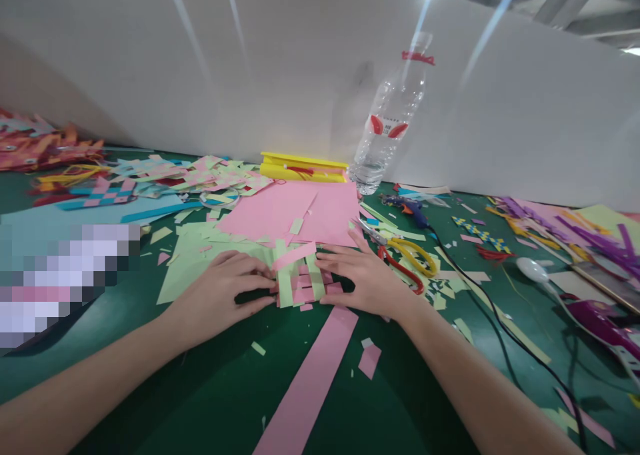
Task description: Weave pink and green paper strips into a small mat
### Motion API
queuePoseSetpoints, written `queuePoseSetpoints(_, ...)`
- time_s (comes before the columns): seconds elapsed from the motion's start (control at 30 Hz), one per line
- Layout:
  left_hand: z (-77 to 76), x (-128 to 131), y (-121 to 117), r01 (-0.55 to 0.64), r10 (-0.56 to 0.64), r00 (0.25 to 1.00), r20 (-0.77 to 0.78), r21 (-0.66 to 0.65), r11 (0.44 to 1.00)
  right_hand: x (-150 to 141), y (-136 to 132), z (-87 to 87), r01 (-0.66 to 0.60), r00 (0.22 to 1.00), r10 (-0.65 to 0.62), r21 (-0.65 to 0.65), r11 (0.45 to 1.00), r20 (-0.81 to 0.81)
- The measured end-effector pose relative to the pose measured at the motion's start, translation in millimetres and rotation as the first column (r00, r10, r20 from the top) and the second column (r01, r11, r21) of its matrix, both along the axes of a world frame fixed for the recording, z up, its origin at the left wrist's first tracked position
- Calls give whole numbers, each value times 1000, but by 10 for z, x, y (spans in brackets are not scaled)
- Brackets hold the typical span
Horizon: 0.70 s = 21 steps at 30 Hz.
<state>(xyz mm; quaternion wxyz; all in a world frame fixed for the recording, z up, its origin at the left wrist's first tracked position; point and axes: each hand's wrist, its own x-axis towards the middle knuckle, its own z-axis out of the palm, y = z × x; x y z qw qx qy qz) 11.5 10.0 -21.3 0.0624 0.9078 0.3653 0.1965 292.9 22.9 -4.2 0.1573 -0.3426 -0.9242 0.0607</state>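
A small piece of woven paper strips, pink and light green, lies on the table between my hands. My left hand has its curled fingertips and thumb against the piece's left edge. On the opposite edge, my right hand rests with fingers and thumb gripping the strips. One short pink strip crosses over the top of the green ones. Just below the weave, a long pink paper strip runs toward me. Behind the weave lie a pink sheet and a light green sheet.
Scissors with red and yellow handles lie beside my right hand. Behind them sits a blue glue gun, its black cord trailing right. A clear bottle and yellow tray stand by the wall. Paper scraps litter the table.
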Motion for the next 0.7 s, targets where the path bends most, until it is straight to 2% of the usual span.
queuePoseSetpoints(0.3, 0, 18, -5, 23, -23, 1000, -9, -2, 1000, -96, -56, -85, -39, 999, 36, 84, 996, 32)
queuePoseSetpoints(0.7, 16, 38, -30, 42, -42, 999, -28, -3, 999, -263, -145, -110, -8, 1000, 4, 140, 990, 31)
